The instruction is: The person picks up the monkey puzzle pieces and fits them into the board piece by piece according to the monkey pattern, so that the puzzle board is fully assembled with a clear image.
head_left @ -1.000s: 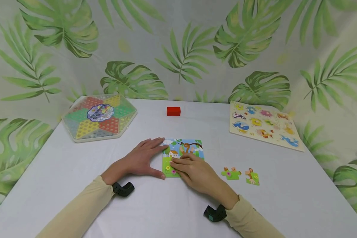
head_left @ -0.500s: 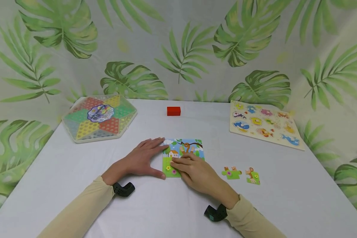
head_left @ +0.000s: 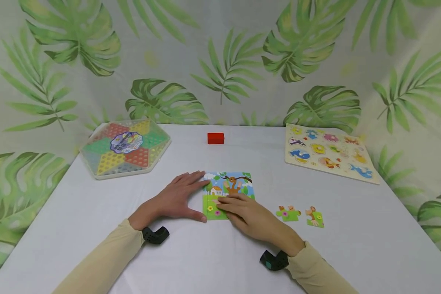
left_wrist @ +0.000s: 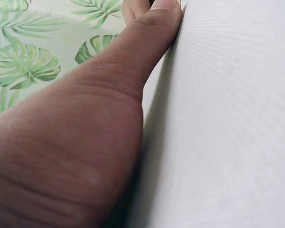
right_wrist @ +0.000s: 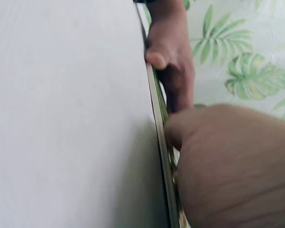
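Observation:
A square jigsaw puzzle board [head_left: 210, 177] with a tree, house and meadow picture lies flat at mid-table. My left hand [head_left: 178, 198] is spread beside it, fingertips on its upper left edge and thumb by its lower left corner. Over the lower part of the board, my right hand [head_left: 251, 214] rests with extended fingers touching the picture; it hides the lower right area. To the right of the board lie two loose puzzle pieces, a green one with a pink flower [head_left: 289, 214] and one with a monkey [head_left: 315, 217].
At the back left stands a hexagonal Chinese checkers board [head_left: 106, 165]. A red block [head_left: 215, 138] sits at the back middle. On the back right lies a wooden animal peg puzzle [head_left: 327, 153]. A leaf-patterned cloth [head_left: 235, 61] hangs behind the white table.
My right hand's fingertips have slid slightly right across the board, uncovering a little more of the picture. My left hand stays by the board's edge. The head view has shifted slightly.

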The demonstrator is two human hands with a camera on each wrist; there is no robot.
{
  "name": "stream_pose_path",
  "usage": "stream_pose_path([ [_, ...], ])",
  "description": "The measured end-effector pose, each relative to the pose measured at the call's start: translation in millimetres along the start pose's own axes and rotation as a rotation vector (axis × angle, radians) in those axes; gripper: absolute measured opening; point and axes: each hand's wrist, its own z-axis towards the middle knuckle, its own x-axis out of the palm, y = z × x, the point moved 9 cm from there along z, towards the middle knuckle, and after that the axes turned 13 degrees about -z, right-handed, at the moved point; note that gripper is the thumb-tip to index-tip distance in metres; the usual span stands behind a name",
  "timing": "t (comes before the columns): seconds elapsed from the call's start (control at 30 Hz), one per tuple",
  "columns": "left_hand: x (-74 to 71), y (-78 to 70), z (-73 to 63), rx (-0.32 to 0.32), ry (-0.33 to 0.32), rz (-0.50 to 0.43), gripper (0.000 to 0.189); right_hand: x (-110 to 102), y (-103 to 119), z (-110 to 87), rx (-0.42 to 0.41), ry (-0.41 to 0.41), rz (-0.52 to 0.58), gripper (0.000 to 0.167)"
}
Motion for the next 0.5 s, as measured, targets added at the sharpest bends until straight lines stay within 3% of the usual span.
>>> stream_pose_path([
  [0.23, -0.9, -3.0, 0.8, -0.004, 0.008, -0.004, 0.11, -7, -20, -17.1, 0.049, 0.043, 0.103, 0.035],
  [0.5, 0.5, 0.3, 0.4, -0.015, 0.022, -0.002, 0.109, -17, -31, -25.6, 0.052, 0.043, 0.129, 0.031],
])
